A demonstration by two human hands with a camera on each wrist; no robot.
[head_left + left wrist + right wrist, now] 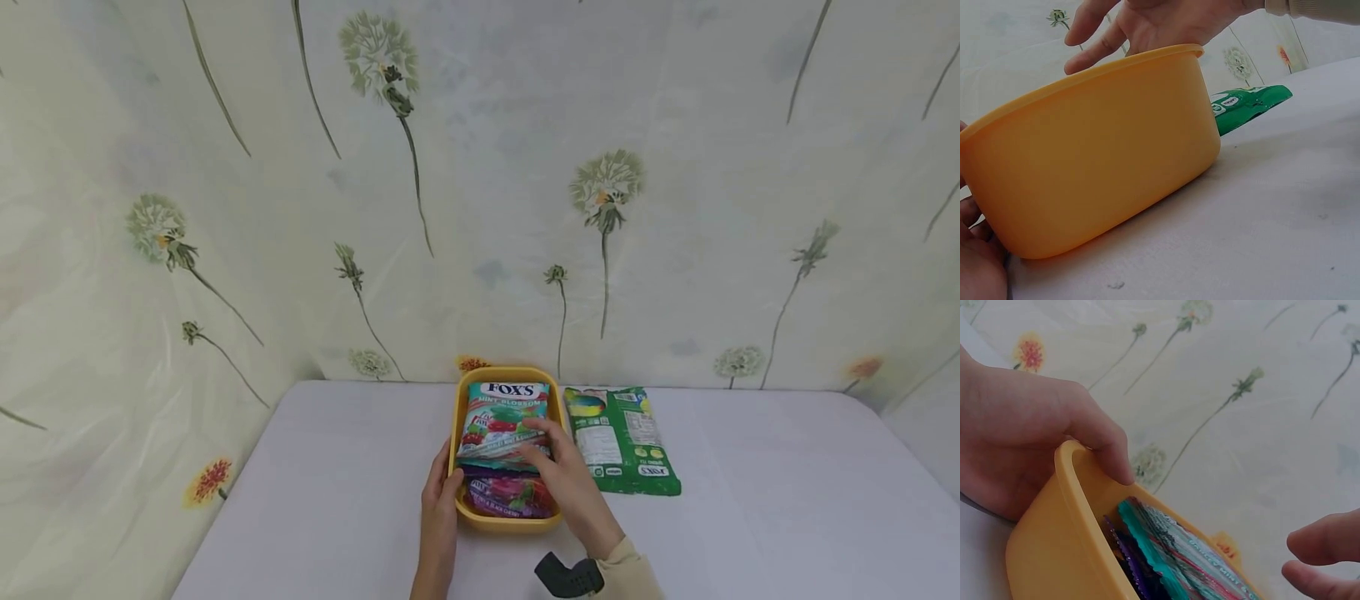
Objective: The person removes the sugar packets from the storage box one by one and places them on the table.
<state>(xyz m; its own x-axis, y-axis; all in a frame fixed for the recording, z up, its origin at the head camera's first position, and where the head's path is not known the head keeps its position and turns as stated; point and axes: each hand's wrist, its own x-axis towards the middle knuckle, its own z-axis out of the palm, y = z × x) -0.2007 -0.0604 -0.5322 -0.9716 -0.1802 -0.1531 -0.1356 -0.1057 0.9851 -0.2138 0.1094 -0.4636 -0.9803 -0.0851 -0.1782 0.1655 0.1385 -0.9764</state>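
Inside yellow bin (510,525), teal packet (495,410) overlaps purple packet (510,497), below right hand (564,475), fingers spread. Left hand (439,492) grips bin's left side. Green packet (621,442) just right of bin, long axis fore-aft, right hand nearer.

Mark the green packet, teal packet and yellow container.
Green packet (627,442), head view: middle of its printed face.
Teal packet (499,423), head view: middle of its front.
Yellow container (1097,156), left wrist view: outer wall.
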